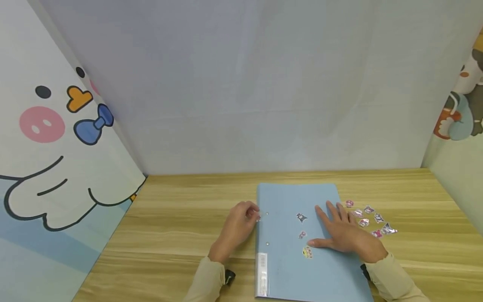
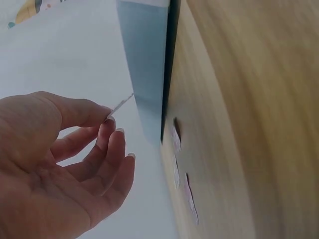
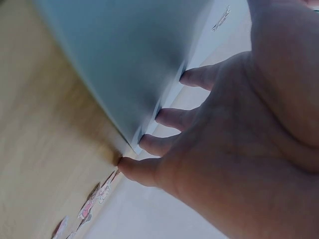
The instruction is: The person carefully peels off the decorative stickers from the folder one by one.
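Note:
A light blue binder (image 1: 286, 277) lies flat on the wooden table. Close to its left edge, my left hand (image 1: 237, 222) pinches a small sticker (image 2: 120, 104) between thumb and index finger; its edge nears the binder's side in the left wrist view. My right hand (image 1: 339, 230) rests on the cover with its fingers spread, the little finger out past the right edge in the right wrist view. On the cover sit a dark sticker (image 1: 301, 217), a small pinkish sticker (image 1: 302, 235) and a yellow sticker (image 1: 307, 252), the last just below my right thumb.
Several loose cartoon stickers (image 1: 364, 222) lie on the table (image 1: 170, 235) right of the binder. A white label (image 1: 262, 274) runs along the binder's lower left edge. A pale cloth (image 1: 264, 105) hangs behind the table, with a cartoon-print cloth (image 1: 45, 180) at the left.

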`<state>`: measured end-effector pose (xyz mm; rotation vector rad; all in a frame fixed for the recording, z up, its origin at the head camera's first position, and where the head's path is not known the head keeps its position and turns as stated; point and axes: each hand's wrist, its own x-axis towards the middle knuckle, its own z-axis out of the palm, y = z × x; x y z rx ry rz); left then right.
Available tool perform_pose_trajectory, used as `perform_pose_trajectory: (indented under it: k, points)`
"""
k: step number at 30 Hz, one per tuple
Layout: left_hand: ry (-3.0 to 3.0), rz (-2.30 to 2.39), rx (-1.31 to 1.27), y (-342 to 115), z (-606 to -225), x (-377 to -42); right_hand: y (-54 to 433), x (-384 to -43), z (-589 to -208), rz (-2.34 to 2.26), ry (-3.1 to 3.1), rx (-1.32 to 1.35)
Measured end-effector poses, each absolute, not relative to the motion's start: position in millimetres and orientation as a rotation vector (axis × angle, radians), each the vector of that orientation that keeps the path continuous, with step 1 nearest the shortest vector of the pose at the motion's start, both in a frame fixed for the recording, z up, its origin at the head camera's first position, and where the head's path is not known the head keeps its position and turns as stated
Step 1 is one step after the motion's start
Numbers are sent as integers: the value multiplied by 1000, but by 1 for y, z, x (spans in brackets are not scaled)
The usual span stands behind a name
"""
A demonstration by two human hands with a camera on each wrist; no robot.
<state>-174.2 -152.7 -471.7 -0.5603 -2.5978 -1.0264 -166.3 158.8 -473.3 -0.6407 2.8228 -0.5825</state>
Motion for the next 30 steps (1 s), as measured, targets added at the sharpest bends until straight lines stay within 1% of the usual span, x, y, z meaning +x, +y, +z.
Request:
perform_pose_trajectory:
  k: [7, 17, 30]
  points:
    - [-2622, -1071, -499, -166, -474, -171, 157, -166, -471, -576, 2806, -626]
    - [-2684, -996, -373, -186, -479, -170, 159, -167, -472, -584, 2808, -623]
    - [-2783, -931, -246, -206, -475, -168, 158, -166, -471, -585, 2817, -626]
